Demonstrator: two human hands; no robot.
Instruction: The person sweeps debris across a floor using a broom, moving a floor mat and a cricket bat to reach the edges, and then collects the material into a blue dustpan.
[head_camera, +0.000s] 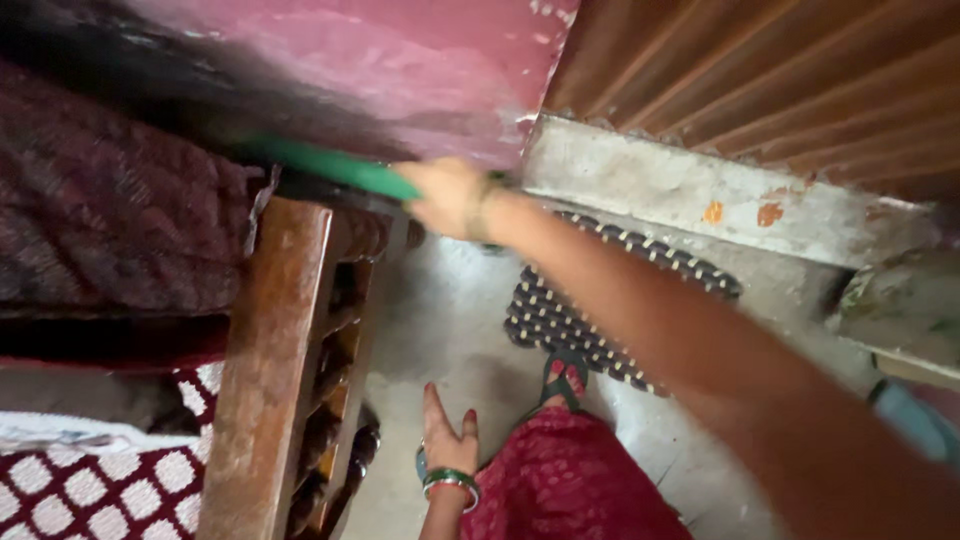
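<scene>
My right hand (452, 197) grips a green broom handle (335, 166) reaching past the bed's corner; left hand (447, 437) hangs open.

Dotted mat (600, 320) on grey floor (440, 330)

handle (330, 165): green
wall (400, 70): pink
mat (590, 320): dark, pale dots
dress (570, 480): red, speckled
cloth (90, 490): maroon-white checks

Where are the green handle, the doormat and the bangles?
green handle (330, 166), head view, middle of the shaft.
doormat (560, 320), head view, its beaded left part.
bangles (450, 485), head view, on the left wrist.
</scene>
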